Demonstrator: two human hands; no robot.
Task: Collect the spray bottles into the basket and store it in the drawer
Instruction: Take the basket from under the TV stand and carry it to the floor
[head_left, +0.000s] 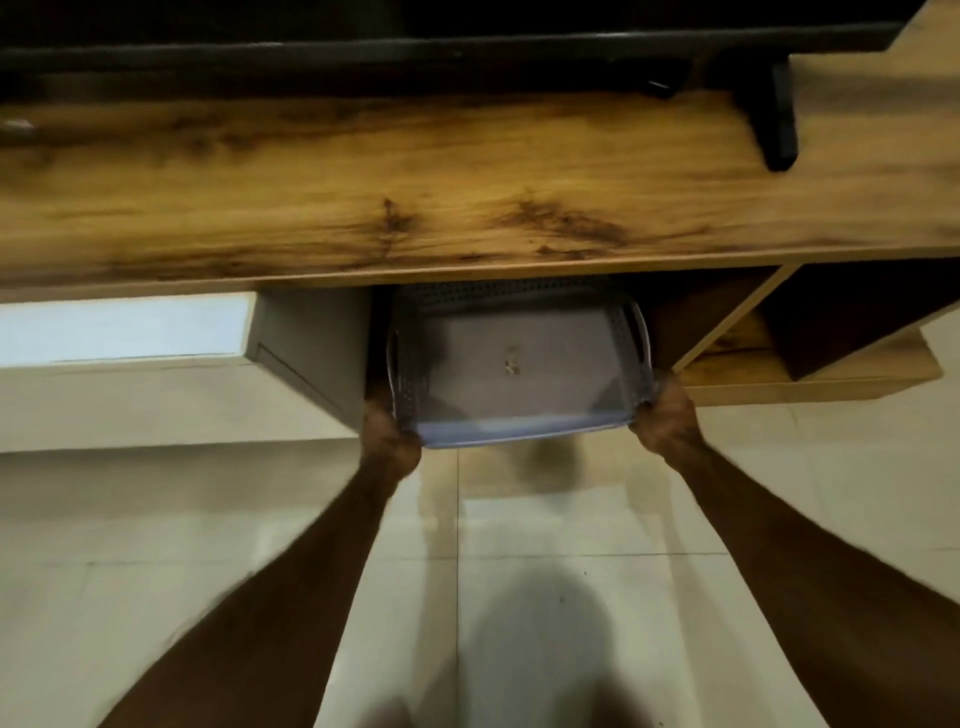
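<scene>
- Count: one basket, one drawer in view, two hands, one wooden tabletop. No spray bottle shows in this view.
- Drawer (306, 343): one grey box with a white front panel, pulled out from under the tabletop at the left of the view. It sits just beside the basket's left wall.
- Left hand (387, 434): curled closed around the near-left corner of the basket, in contact with its rim. The individual fingers are too blurred to separate.
- Basket (519, 436): one grey plastic basket with perforated side walls and a solid floor. It sits in the opening under the tabletop, between the drawer and the open wooden compartment. Its far end is tucked under the tabletop edge and its near rim projects out over the floor. The interior shows only a bare floor with a small moulded mark at centre.
- Right hand (667, 418): curled closed around the near-right corner of the basket, gripping the rim.
- Tabletop (467, 176): one wood-grain surface running the full width of the view, above the basket. A black stand foot (782, 124) rests on it at the right.
- Floor (545, 545): pale glossy tiles below both forearms.
</scene>
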